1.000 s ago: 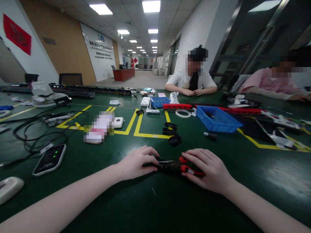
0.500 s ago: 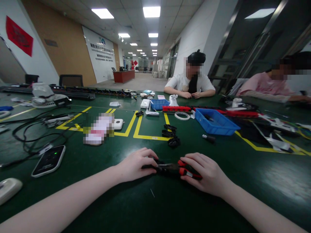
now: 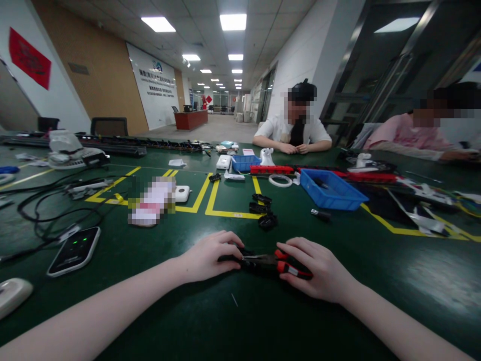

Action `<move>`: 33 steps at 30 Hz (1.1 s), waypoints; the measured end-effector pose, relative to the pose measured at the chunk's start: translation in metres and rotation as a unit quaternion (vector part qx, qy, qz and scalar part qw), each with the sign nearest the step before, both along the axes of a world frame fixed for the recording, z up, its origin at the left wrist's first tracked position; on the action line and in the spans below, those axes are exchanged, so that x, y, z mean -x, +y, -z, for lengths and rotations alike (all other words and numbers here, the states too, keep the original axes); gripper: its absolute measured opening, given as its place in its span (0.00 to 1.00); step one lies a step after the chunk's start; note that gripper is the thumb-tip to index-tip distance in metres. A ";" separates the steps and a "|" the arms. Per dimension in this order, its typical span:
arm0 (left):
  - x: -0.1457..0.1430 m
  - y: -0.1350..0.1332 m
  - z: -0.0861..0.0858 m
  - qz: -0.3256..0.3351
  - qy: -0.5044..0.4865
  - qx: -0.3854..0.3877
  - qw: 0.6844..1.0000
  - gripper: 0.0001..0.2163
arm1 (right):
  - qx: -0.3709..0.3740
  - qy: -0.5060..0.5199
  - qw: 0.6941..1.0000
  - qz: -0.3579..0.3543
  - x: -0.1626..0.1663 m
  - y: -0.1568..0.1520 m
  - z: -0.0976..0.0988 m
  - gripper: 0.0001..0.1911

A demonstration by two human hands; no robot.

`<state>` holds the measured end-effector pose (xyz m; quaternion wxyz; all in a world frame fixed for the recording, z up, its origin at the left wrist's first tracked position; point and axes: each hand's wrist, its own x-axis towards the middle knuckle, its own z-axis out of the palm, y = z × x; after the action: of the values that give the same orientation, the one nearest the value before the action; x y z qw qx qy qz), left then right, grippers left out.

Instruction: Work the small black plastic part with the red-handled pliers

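Note:
My right hand (image 3: 315, 268) is closed round the red and black handles of a pair of pliers (image 3: 268, 259), whose jaws point left. At the tips of the jaws, my left hand (image 3: 215, 255) pinches a small black part (image 3: 229, 258). The fingers cover most of this part, so its kind does not show. Whether the jaws grip it, I cannot make out. On the green table (image 3: 169, 321), a thin pale sliver (image 3: 234, 300) lies nearer to me than the hands. Several black clip-like pieces (image 3: 261, 206) sit just beyond the pliers.
Beyond my right hand stand a blue tray (image 3: 332, 193) and a short dark cylinder (image 3: 320, 215). On the left lie a phone-like device (image 3: 75, 252) with green lights, black cables (image 3: 28, 210) and a white mouse-like object (image 3: 14, 297). A person (image 3: 296, 133) sits across the table.
My hands and the pliers keep nearly the same place and grip. The whole view has shifted slightly. More green lights show on the phone-like device.

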<state>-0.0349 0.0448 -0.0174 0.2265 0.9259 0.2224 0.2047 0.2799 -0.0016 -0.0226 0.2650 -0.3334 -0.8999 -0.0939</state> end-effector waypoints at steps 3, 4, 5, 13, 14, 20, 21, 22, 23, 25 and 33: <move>0.001 0.001 0.000 0.004 -0.015 0.024 1.000 0.07 | 0.003 0.001 1.000 0.002 0.000 0.000 -0.001 0.21; 0.001 0.001 0.000 0.004 -0.018 0.031 0.999 0.07 | 0.004 0.001 1.000 0.003 0.000 0.000 -0.001 0.20; 0.001 0.001 0.000 0.005 -0.021 0.038 0.999 0.07 | 0.004 0.001 1.000 0.005 0.000 0.000 -0.001 0.20; -0.001 -0.003 -0.003 -0.040 0.031 -0.026 0.998 0.07 | 0.005 -0.003 1.000 0.016 0.005 -0.004 -0.010 0.19; -0.001 -0.004 -0.004 -0.045 0.046 -0.034 0.997 0.08 | 0.005 -0.006 1.000 0.018 0.006 -0.004 -0.011 0.19; -0.003 -0.005 -0.006 -0.045 0.077 -0.022 0.996 0.11 | -0.002 -0.016 1.000 0.025 0.011 -0.007 -0.016 0.20; -0.003 -0.004 -0.005 -0.045 0.076 -0.019 0.996 0.11 | -0.001 -0.017 1.000 0.026 0.011 -0.007 -0.016 0.20; -0.003 -0.004 -0.005 -0.046 0.074 -0.017 0.996 0.11 | 0.000 -0.018 0.999 0.027 0.011 -0.007 -0.016 0.19; -0.003 -0.003 -0.004 -0.045 0.072 -0.017 0.996 0.11 | 0.003 -0.019 0.999 0.028 0.012 -0.008 -0.016 0.19; -0.004 -0.003 -0.004 -0.044 0.068 -0.015 0.997 0.11 | 0.009 -0.024 0.999 0.029 0.012 -0.007 -0.015 0.19; -0.003 -0.004 -0.004 -0.046 0.062 -0.017 0.997 0.10 | 0.018 -0.021 0.999 0.032 0.008 -0.001 -0.006 0.20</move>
<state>-0.0317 0.0408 -0.0132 0.1870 0.9292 0.2754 0.1604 0.2723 -0.0029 -0.0169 0.2364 -0.3647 -0.8958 -0.0929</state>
